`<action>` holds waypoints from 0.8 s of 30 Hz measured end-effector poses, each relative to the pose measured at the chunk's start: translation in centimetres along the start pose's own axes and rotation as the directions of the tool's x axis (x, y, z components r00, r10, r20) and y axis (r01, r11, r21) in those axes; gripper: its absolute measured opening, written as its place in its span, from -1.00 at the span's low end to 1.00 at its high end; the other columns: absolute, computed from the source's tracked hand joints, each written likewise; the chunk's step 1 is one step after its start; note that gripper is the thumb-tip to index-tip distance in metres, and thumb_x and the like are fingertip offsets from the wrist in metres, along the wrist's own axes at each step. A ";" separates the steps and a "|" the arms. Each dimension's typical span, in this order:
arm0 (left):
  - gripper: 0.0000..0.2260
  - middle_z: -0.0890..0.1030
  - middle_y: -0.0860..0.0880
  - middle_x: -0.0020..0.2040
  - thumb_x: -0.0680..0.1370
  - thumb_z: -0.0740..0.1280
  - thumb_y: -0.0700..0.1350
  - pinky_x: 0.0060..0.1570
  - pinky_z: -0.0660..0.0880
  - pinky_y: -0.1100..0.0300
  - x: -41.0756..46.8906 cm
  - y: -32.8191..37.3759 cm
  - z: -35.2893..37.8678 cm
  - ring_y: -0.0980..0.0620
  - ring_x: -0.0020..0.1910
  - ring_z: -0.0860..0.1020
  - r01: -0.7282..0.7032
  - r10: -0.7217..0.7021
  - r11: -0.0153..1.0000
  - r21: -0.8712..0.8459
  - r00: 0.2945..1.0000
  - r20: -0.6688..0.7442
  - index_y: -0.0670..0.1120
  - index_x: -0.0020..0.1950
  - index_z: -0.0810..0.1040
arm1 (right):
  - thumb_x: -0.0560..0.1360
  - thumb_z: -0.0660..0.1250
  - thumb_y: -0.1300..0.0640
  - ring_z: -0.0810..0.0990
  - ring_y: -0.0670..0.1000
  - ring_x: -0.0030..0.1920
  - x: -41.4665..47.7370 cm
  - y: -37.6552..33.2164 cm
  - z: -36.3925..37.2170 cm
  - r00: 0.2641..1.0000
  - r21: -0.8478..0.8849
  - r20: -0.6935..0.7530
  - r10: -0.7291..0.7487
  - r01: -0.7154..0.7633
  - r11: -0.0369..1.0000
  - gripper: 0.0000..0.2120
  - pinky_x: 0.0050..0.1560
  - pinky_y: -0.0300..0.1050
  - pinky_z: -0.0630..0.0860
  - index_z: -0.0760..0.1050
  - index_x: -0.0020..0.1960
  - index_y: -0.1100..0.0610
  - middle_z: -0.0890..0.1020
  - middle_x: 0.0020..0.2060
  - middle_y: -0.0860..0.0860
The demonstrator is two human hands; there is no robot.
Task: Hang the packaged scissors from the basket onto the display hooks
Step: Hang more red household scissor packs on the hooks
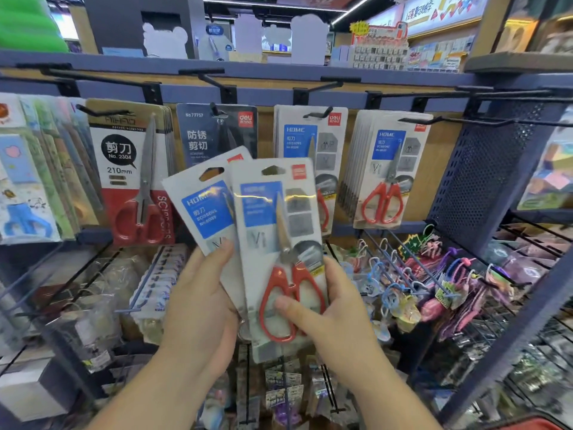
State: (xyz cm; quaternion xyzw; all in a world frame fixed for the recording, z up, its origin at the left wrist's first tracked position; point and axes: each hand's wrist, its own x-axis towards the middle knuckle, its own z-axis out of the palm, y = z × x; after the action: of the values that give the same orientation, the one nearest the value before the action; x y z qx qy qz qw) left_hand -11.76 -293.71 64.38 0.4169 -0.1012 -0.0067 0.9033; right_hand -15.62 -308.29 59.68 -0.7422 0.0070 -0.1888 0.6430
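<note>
I hold two packs of red-handled scissors fanned out in front of the display. My right hand [335, 315] grips the front pack [276, 231], its thumb lying over the red handles. My left hand [201, 305] grips the rear pack [204, 209], which tilts left, thumb on its face. Behind them the same "HOME" packs hang on a black hook [317, 114], with a thicker stack on the hook to the right [412, 121]. The basket shows only as a red edge [527, 425] at the bottom right.
Other scissors packs hang at the left: a red-and-black one [130, 169] and a dark blue one [217, 135]. Long empty hooks [496, 94] jut out from the upper rail. Keychains [434, 290] hang on pegs lower right, and wire racks hold small goods below.
</note>
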 end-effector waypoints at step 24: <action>-0.78 0.77 0.02 -0.09 0.52 0.36 -0.23 -0.22 0.65 0.24 1.4 0.1 -3.2 0.11 -0.14 0.73 -0.119 0.091 0.910 0.397 0.992 0.089 -0.06 0.15 0.63 | 0.43 0.62 0.17 0.66 -0.09 -0.06 2.7 -3.2 -5.9 0.950 -0.095 -0.130 -0.286 0.275 0.957 -0.66 0.07 0.01 0.62 0.51 0.06 0.02 0.66 -0.16 -0.15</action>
State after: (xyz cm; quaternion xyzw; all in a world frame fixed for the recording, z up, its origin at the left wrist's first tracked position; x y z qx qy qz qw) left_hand -9.76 -291.41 62.71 0.5866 -0.1538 0.0484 0.7937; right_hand -15.56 -314.05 64.06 -0.7441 -0.0457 -0.3301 0.5790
